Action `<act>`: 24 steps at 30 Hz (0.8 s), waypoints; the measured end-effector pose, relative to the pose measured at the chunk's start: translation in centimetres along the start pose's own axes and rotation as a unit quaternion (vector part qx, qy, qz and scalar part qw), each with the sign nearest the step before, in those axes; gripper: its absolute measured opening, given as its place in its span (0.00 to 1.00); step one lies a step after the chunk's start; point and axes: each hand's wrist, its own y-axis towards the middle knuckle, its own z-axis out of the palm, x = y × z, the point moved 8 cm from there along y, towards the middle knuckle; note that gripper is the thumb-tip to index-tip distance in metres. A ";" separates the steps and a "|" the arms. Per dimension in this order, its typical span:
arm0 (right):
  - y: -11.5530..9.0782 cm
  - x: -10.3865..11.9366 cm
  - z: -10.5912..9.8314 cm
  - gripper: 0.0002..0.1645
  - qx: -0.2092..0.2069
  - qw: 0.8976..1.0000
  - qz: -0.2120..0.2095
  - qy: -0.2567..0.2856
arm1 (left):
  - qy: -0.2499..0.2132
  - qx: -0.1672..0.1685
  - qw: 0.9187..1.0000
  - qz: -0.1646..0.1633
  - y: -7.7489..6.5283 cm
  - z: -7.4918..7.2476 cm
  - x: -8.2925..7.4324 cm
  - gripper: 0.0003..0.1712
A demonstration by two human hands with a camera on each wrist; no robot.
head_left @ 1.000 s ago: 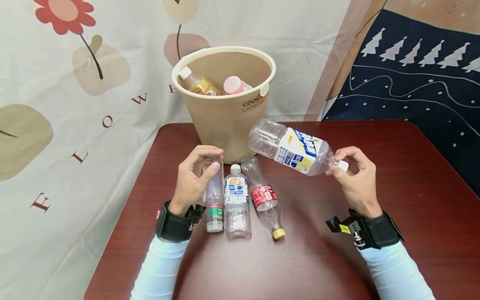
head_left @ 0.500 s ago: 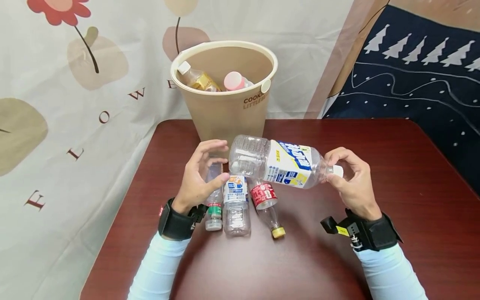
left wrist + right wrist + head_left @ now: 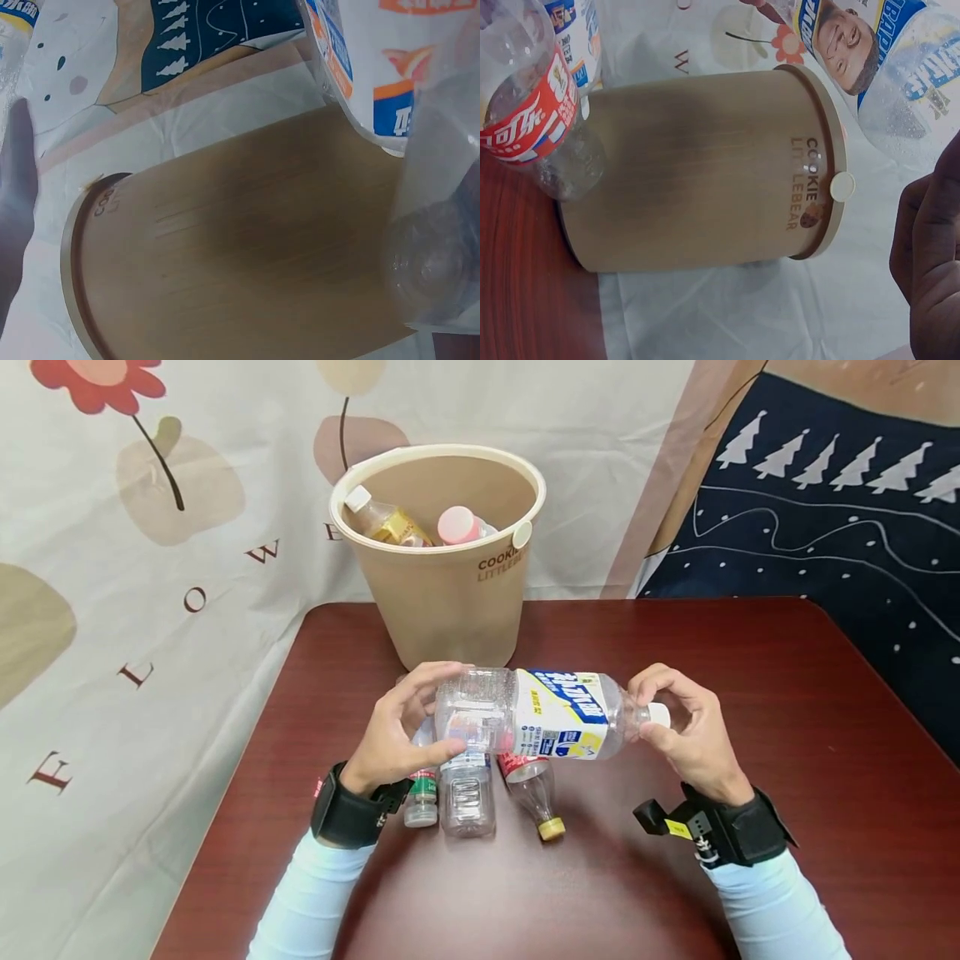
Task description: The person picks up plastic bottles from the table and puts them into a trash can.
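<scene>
A clear plastic bottle [image 3: 562, 714] with a white, blue and yellow label lies sideways in the air between my hands, its white cap to the right. My right hand [image 3: 690, 727] pinches its neck just below the cap. Thumb and fingers of my left hand [image 3: 401, 727] grip the base end. Below, on the table, lie a bottle with a green label [image 3: 422, 793], a clear bottle with a blue-and-white label [image 3: 468, 802] and a red-label cola bottle [image 3: 536, 789] with a yellow cap. The held bottle partly covers them in the head view.
Behind the bottles stands a beige bucket [image 3: 450, 602]. Inside it are a yellow-label bottle [image 3: 397, 527] and a pink-capped one [image 3: 459, 525]. The dark red table [image 3: 750, 693] reaches back to a printed cloth [image 3: 247, 460].
My right hand has brought the bottle down and left, levelling it away from the bucket's front. My left hand, earlier apart from it, now holds its base.
</scene>
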 end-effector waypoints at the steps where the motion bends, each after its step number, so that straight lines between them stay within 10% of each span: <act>1: 0.0 0.0 0.1 0.18 0.001 1.000 0.005 -0.003 | -0.002 0.001 1.000 0.002 0.0 0.0 0.0 0.43; 24: -0.2 -0.5 0.7 0.16 0.008 0.999 0.034 -0.027 | 0.051 -0.001 0.999 0.013 0.0 -0.2 -0.1 0.30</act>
